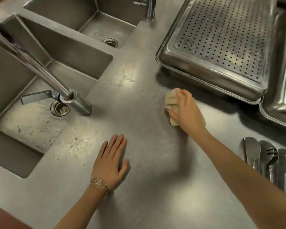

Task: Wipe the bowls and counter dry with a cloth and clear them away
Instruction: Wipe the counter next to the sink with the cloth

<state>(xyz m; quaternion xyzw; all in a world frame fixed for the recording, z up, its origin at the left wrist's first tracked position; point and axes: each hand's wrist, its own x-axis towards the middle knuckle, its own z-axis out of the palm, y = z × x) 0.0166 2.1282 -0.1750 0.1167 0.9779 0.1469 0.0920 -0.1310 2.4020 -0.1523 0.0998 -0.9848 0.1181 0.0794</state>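
Observation:
My right hand grips a bunched cream cloth and presses it onto the steel counter, just in front of the perforated tray. My left hand lies flat on the counter near the front, fingers straight and together, with thin bangles on the wrist. Water marks and droplets show on the counter between the sinks and the cloth. No bowl is in view.
Two steel sinks lie to the left, with a tall tap at the near one. A perforated steel tray and a second tray stand at the right. Cutlery lies at the right edge.

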